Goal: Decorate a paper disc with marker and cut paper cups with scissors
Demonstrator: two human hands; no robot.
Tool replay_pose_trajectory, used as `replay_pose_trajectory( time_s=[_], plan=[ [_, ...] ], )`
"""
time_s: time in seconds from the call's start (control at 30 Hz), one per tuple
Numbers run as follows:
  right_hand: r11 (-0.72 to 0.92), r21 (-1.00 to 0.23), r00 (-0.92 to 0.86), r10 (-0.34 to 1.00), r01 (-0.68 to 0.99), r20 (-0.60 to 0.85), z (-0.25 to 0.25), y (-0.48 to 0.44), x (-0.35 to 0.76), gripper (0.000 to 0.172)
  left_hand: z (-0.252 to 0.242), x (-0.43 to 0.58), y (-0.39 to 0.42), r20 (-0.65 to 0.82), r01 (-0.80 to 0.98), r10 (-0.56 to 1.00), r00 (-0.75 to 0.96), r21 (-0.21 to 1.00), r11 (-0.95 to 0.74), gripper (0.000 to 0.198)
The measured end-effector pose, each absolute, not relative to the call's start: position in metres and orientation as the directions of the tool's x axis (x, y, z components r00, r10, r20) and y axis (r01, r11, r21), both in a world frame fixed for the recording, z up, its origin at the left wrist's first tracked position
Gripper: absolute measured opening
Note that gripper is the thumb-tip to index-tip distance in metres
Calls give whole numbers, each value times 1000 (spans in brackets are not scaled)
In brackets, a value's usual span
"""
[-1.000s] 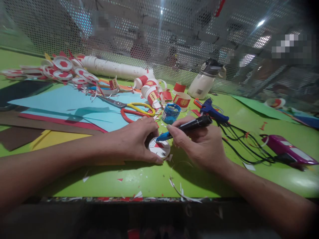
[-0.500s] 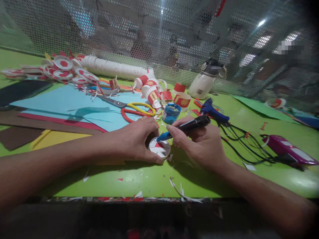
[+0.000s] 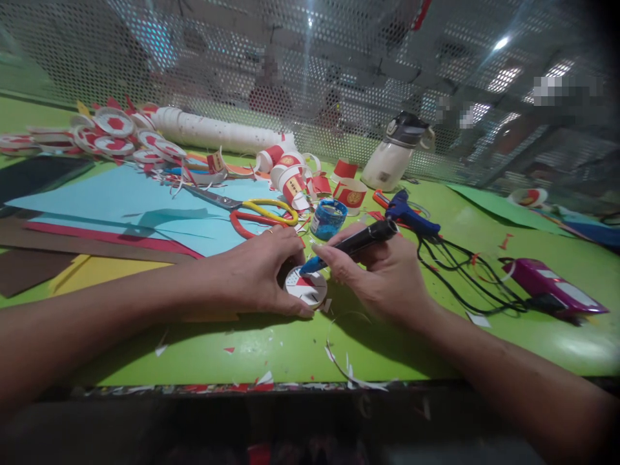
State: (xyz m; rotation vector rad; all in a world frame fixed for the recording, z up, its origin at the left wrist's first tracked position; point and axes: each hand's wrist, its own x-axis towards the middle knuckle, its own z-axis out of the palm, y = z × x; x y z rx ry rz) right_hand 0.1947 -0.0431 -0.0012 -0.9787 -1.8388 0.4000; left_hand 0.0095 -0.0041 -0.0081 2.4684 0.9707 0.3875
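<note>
A small white disc with a red centre (image 3: 306, 287) lies flat on the green table (image 3: 271, 349). My left hand (image 3: 252, 271) curls round its left side, fingers closed on the rim, pinning it down. In my right hand (image 3: 382, 271) is a black pen-shaped tool with a blue tip (image 3: 349, 245), gripped like a pen. Its tip touches the top of the disc.
Yellow and red scissors (image 3: 256, 216) lie on blue paper (image 3: 126, 206) behind my left hand. A blue jar (image 3: 327, 219), cut red and white cups (image 3: 290, 174), a blue glue gun (image 3: 409, 216) with black cords, a purple device (image 3: 552, 287) and a white bottle (image 3: 392, 158) stand around. Finished discs (image 3: 106, 132) pile far left.
The whole view has shifted slightly; both hands stay on the disc, and the tool's tip stays on its top edge.
</note>
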Motion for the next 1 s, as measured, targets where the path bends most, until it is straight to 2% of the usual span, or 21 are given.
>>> replay_pose_trajectory(
  time_s=[0.13,0.27,0.43,0.5,0.67,0.8,1.0],
  plan=[
    [598,-685,-183,793,416,581,-3,-42,196,12,-6,8,-7,73,570,694,716,512,-642,41],
    [625,-620,-211,765,474,609,0,-43,195,15,2,8,-10,41,564,694,719,550,-616,49],
    [634,-597,-233,756,492,612,1,-44,196,13,10,7,-9,-58,513,661,748,683,-520,28],
    [631,-606,-238,762,485,603,1,-44,197,13,9,6,-6,-71,491,639,766,707,-509,29],
    [656,-584,-230,735,478,638,1,-46,197,12,0,5,1,-18,450,635,772,721,-527,38],
    [646,-585,-112,712,490,693,3,-47,197,14,-2,5,2,-36,492,664,747,701,-516,43],
    [608,-604,-133,753,515,644,4,-46,196,18,-3,6,-1,-25,494,677,735,704,-510,42]
  ],
)
